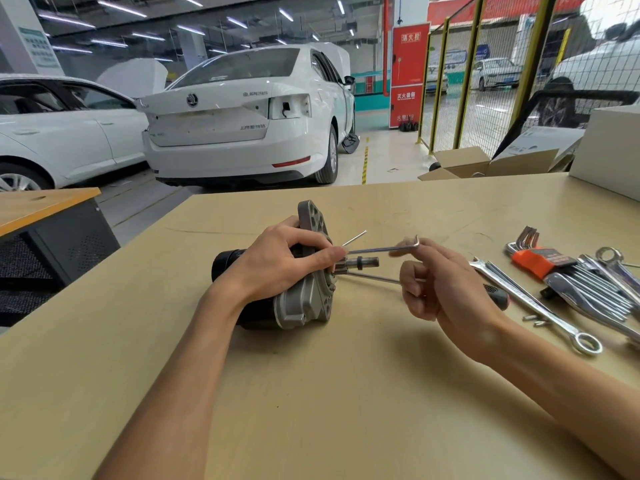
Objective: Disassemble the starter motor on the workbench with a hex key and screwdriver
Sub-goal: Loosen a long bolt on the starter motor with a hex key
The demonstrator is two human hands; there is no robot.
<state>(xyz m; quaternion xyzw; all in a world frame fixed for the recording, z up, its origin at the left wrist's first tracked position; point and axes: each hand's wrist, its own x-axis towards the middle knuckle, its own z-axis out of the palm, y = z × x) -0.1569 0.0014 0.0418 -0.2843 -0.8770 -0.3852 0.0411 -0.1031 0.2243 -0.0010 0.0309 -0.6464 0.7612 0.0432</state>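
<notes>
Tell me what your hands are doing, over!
Left hand grips starter motor on workbench. Right hand pinches hex key, tip at motor face. Nothing blocking.

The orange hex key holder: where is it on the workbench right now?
In the head view, the orange hex key holder lies at the table's far right, among the spanners, beyond the right hand.

tabletop (346, 393): matt pale wood laminate, smooth | starter motor (301, 303): dull grey cast metal, black matt body | hex key (381, 250): bright polished steel | wrenches (540, 303): glossy chrome | hex key holder (535, 259): orange plastic
</notes>
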